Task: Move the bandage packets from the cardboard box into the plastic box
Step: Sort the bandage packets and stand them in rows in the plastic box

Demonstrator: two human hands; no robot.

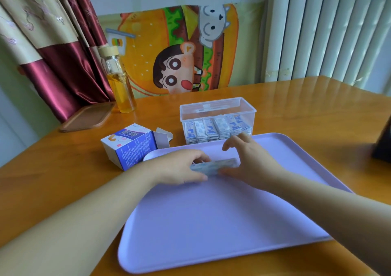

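A stack of bandage packets (213, 165) is held between both hands low over the lilac tray (211, 223). My left hand (179, 165) grips its left end with curled fingers. My right hand (247, 161) holds its right end, thumb underneath, the other fingers raised. The blue and white cardboard box (129, 146) lies on its side to the left of the tray, its flaps open toward the right. The clear plastic box (218, 113) stands behind the tray with several bandage packets (215, 130) standing in a row inside.
A glass bottle (120, 85) of yellow liquid stands at the back left next to a wooden tray (88, 117). A dark object (383, 144) sits at the right edge. A cartoon cloth (179, 49) hangs behind the wooden table (306, 106).
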